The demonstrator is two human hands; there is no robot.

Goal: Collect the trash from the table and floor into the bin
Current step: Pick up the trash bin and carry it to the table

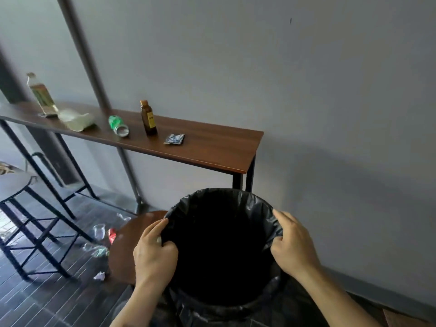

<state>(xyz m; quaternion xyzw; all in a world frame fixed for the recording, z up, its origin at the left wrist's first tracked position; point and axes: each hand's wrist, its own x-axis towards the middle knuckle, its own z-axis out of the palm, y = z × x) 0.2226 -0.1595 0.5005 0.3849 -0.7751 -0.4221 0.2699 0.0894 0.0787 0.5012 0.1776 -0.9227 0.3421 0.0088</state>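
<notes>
A bin lined with a black bag (221,199) stands right below me. My left hand (154,253) grips the bag's rim on the left side, and my right hand (293,244) grips it on the right. On the narrow wooden table (212,147) stand a brown bottle (148,118) and a clear bottle (41,93). A green can (116,125) lies on its side, with a crumpled wrapper (174,139) and a pale container (77,120) near it. On the floor lie a clear plastic cup (99,231), a red wrapper (112,235), crushed plastic (96,250) and a paper ball (100,276).
A round wooden stool (127,246) stands just left of the bin. A black-framed stool (16,182) is farther left. A grey wall runs behind the table and along the right. The floor is dark planks.
</notes>
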